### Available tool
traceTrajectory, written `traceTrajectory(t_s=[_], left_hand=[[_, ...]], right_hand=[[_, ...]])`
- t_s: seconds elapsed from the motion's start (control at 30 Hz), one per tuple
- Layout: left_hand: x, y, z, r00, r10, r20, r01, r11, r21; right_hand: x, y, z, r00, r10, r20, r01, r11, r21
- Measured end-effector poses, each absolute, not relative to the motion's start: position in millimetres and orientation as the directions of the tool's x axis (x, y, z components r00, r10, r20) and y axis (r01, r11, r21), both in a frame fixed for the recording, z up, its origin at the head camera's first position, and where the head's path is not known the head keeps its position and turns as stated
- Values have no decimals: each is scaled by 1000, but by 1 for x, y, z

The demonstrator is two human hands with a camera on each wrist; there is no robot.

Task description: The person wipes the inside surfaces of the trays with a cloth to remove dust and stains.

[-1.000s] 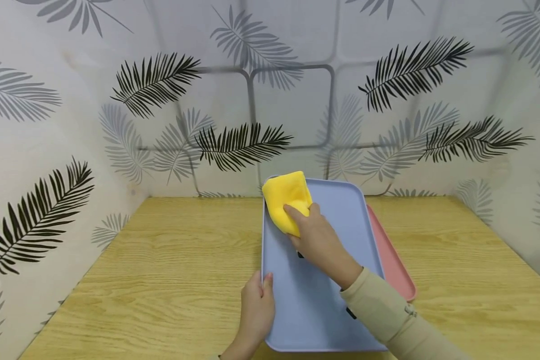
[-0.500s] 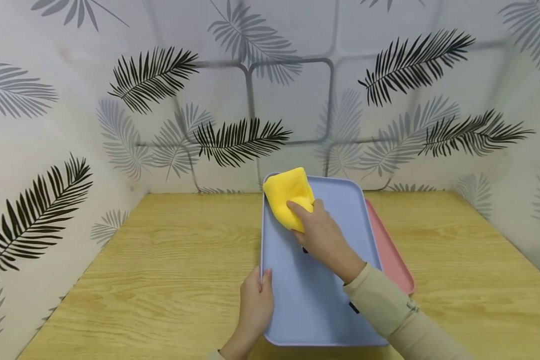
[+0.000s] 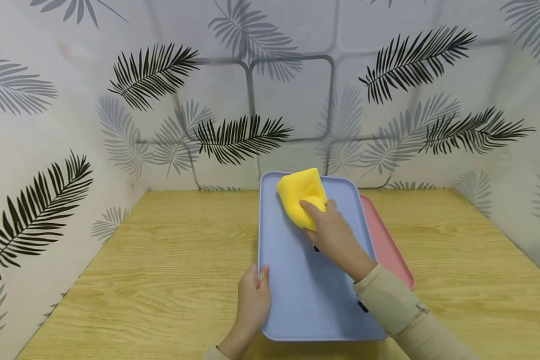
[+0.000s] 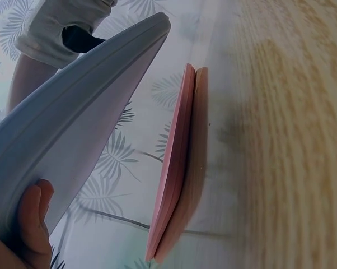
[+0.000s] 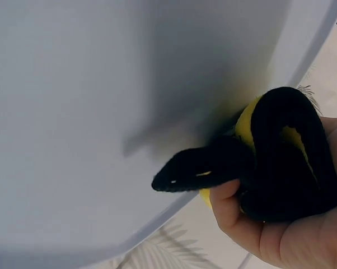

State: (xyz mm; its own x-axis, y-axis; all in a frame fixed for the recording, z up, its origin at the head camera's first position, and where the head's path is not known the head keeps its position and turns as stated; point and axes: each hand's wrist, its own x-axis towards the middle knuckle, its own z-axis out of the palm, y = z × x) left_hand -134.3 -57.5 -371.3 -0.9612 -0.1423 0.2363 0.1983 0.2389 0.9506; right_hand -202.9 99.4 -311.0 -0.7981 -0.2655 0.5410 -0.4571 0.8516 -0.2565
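Right hand (image 3: 337,240): fingers and thumb closed around a bunched yellow cloth (image 3: 299,192), against the far end of a blue tray's inner face; the cloth's side toward the right wrist view looks black. Left hand (image 3: 254,300): grips the blue tray (image 3: 297,305) by its left edge, thumb on the inner side. Tray tilted, raised off the wooden table (image 3: 171,260) where the left wrist view shows it. Pink tray (image 3: 389,245) on the table beyond, partly hidden behind the blue one. Leaf-patterned wall (image 3: 292,105) at the back.
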Motion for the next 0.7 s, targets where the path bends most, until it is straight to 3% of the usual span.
traceTrajectory(t_s=[0.23, 0.7], left_hand=[[-134, -58, -369, -961, -166, 220, 173, 258, 950], [-138, -61, -370, -958, -180, 225, 171, 272, 947]], right_hand=[[-207, 115, -311, -843, -233, 484, -403, 870, -283], [-214, 143, -313, -812, -218, 541, -378, 903, -203]])
